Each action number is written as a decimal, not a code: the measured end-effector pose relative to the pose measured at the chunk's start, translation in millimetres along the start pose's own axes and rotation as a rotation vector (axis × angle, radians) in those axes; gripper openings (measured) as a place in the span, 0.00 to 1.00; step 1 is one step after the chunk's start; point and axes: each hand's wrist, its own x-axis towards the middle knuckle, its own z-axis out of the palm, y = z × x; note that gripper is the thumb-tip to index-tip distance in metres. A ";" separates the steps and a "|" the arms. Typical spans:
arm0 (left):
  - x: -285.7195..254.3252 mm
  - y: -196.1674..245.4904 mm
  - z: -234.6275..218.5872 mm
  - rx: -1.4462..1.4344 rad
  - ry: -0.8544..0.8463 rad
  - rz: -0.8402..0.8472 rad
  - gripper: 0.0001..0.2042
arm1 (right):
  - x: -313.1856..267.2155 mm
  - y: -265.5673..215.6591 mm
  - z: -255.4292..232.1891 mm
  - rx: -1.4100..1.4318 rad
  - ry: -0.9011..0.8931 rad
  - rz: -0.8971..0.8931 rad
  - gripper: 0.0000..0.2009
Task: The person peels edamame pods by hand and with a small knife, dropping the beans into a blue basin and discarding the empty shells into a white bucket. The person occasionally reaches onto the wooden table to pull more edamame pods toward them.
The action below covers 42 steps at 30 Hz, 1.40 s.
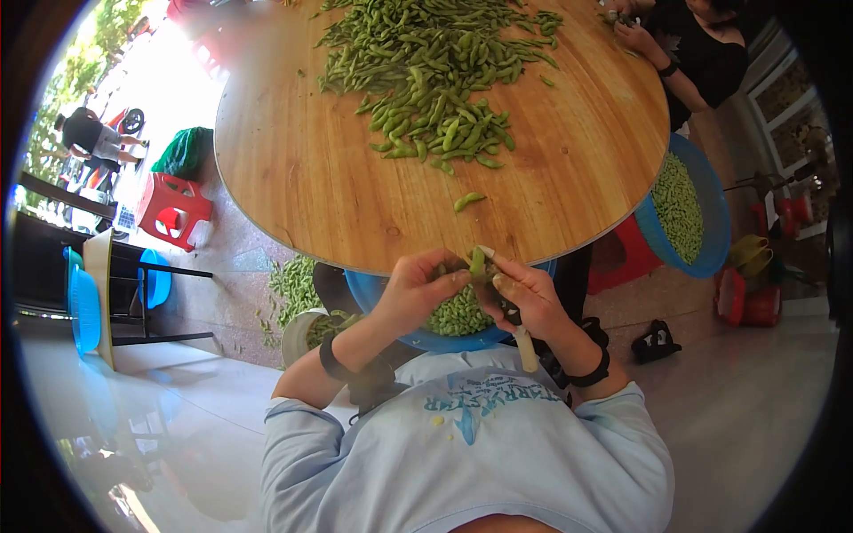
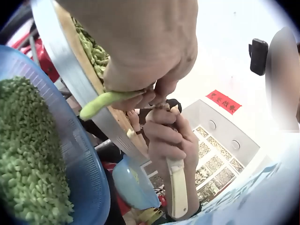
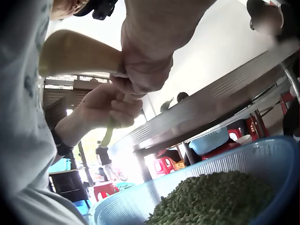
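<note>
My left hand [image 1: 418, 289] pinches a green edamame pod [image 2: 105, 101] close to the table's near edge; the pod's plump end sticks out past the fingers in the left wrist view. My right hand [image 1: 538, 302] meets it fingertip to fingertip. The right fingers curl round a tool with a cream handle [image 2: 178, 190], which juts out below the fist; its working end is hidden in the grip. Under both hands sits a blue plastic basket [image 2: 86, 154] heaped with shelled green beans [image 2: 30, 157].
A large pile of pods [image 1: 435, 67] covers the far part of the round wooden table [image 1: 275, 160], with one loose pod [image 1: 468, 202] nearer me. Another blue basin [image 1: 711, 200] of beans stands at right. Pods [image 1: 298, 289] lie on the floor left. Another person [image 1: 702, 53] sits far right.
</note>
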 end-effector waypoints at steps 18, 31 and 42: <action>2.5 -4.1 0.9 0.069 0.061 0.124 0.05 | 2.4 9.4 14.8 -0.128 0.137 -0.125 0.15; 10.5 5.0 9.8 -0.201 0.023 -0.161 0.02 | 4.8 22.1 -1.9 -0.635 0.206 -0.390 0.16; 23.5 -11.4 -4.2 -0.672 -0.158 -0.402 0.03 | 22.3 13.5 -2.2 -0.465 0.307 -0.264 0.06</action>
